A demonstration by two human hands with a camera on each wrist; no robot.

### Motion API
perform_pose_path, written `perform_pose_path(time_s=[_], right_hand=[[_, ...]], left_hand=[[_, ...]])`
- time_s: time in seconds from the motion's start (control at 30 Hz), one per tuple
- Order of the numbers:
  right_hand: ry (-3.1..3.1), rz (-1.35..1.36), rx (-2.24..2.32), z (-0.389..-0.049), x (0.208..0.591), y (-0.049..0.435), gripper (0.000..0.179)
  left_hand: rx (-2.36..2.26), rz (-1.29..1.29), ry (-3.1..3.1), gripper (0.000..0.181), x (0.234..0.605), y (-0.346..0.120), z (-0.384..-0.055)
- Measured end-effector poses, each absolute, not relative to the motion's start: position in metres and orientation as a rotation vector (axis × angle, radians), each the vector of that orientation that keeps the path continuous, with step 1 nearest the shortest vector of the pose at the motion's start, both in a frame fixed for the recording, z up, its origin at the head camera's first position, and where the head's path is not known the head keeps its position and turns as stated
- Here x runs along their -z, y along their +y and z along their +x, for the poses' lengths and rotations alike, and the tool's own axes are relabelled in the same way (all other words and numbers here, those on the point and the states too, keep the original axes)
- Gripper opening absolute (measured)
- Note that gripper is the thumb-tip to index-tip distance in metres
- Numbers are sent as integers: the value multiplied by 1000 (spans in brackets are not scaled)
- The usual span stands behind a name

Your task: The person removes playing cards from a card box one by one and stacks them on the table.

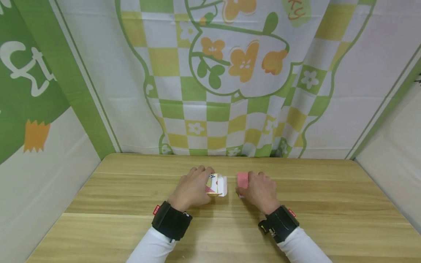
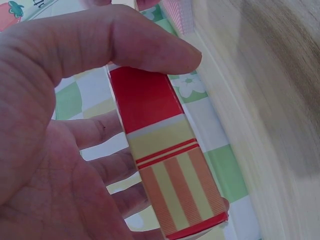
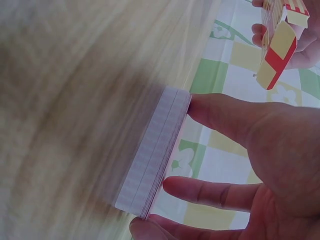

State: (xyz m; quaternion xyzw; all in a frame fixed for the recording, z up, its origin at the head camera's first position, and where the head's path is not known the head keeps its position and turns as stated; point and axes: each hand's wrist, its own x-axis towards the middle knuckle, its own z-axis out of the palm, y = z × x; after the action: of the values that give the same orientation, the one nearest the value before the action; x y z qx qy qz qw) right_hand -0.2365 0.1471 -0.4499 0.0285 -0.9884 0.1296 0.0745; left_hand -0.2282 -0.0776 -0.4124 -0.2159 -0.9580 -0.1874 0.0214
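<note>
My left hand (image 1: 192,187) grips a playing-card box (image 1: 213,184) by its sides. The box's white end flap (image 1: 224,186) stands out open towards the right. In the left wrist view the thumb lies across the box's red, yellow and striped narrow side (image 2: 172,150). A short gap to the right, my right hand (image 1: 262,190) holds a deck of playing cards (image 1: 242,179) with red-patterned backs. The right wrist view shows the stacked white card edges (image 3: 152,155) between thumb and fingers, close over the tabletop. The inside of the box is hidden.
Both hands work over a light wood-grain table (image 1: 131,204). Behind it hangs a green, yellow and white checked curtain (image 1: 217,113), with more cloth at the left and right. A black band (image 1: 172,221) wraps each wrist.
</note>
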Motion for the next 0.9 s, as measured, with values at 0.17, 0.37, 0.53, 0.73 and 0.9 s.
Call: perform_pose_path(time_s=[0.17, 0.37, 0.53, 0.73, 0.9], right_hand=[[-2961, 79, -402, -237, 450, 147, 45], [-2964, 62, -387, -237, 450, 147, 49], [-2972, 62, -381, -237, 449, 147, 53], [-2981, 63, -416, -236, 446, 148, 51], [-2949, 63, -494, -235, 441, 149, 45]], left_hand=[[580, -666, -2974, 66, 412, -77, -228], [566, -662, -2982, 66, 412, -77, -227], [563, -667, -2976, 66, 413, -77, -227], [559, -664, -2982, 66, 414, -77, -227], [554, -659, -2993, 67, 415, -76, -227]])
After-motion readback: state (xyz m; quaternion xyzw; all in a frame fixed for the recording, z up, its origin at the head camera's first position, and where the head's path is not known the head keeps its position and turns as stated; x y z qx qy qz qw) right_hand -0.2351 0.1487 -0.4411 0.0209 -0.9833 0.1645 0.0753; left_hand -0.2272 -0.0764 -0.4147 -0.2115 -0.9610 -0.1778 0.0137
